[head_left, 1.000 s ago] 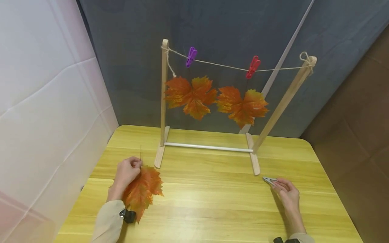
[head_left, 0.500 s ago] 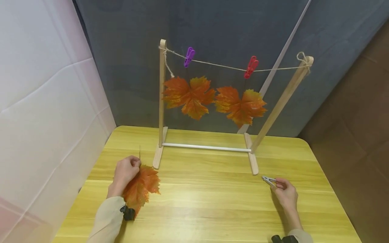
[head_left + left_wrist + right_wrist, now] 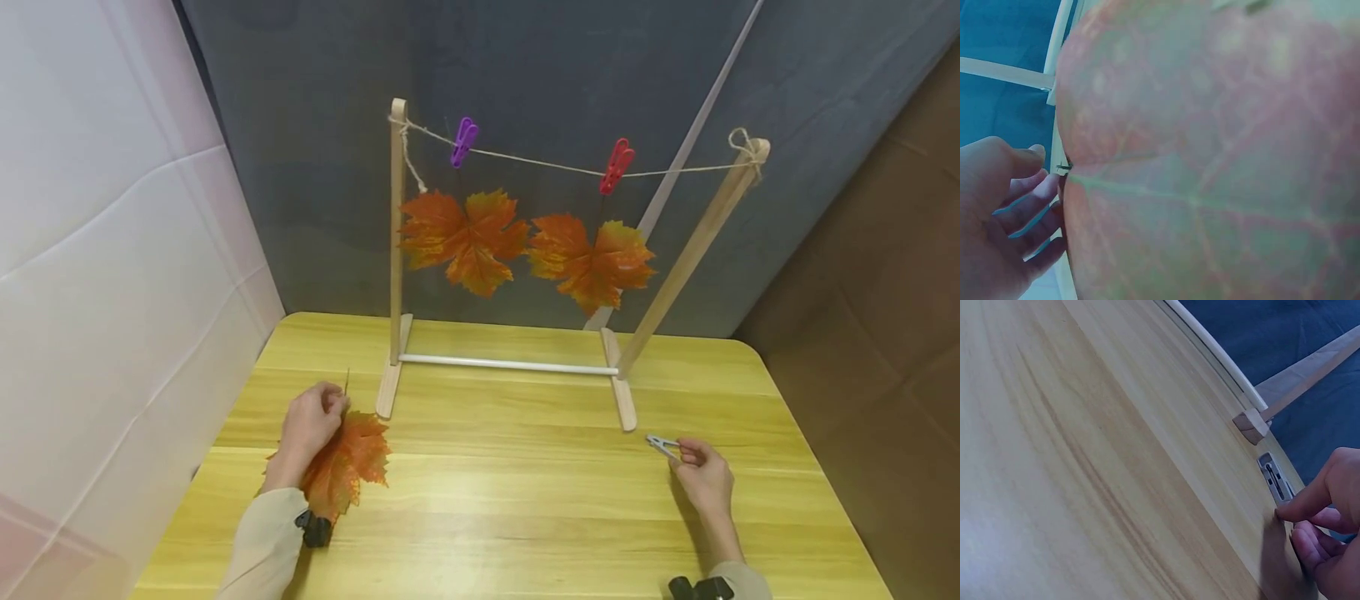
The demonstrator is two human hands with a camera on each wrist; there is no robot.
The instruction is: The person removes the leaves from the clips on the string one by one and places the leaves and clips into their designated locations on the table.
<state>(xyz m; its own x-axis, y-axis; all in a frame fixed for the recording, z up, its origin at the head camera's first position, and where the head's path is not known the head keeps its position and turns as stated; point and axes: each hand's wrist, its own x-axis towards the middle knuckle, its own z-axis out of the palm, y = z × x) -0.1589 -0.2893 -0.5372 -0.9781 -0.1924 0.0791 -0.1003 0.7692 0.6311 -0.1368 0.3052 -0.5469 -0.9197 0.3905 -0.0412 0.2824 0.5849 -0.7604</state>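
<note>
1. We see the left hand [image 3: 307, 429] pinching the stem [image 3: 347, 383] of a red-orange leaf [image 3: 351, 467] near its base, above the left part of the table [image 3: 487, 483]. The exact pinch is hidden by the curled fingers.
2. Hand and forearm cover much of that leaf in the head view; a sliver of its edge shows on the forearm's far side, and its lower tip reaches the black wrist camera [image 3: 313, 529].
3. In the left wrist view the leaf is blurred, fills most of the picture and is cut off at the edges, so we cannot make out its whole outline.
4. We see the right hand [image 3: 707, 483] pinching a grey clothespin [image 3: 660, 444] between thumb and forefinger, near one foot of the wooden frame [image 3: 397, 233]. The fingertips hide the gripped end, and we cannot tell whether the pin touches the table.
5. In the right wrist view that hand runs out of the picture at the right edge.
6. On the string [image 3: 540, 162] we see a purple clothespin [image 3: 464, 143] and a red clothespin [image 3: 617, 167], each above one hanging leaf. Those leaves' thin stems are hard to make out against the dark cloth [image 3: 540, 67].
</note>
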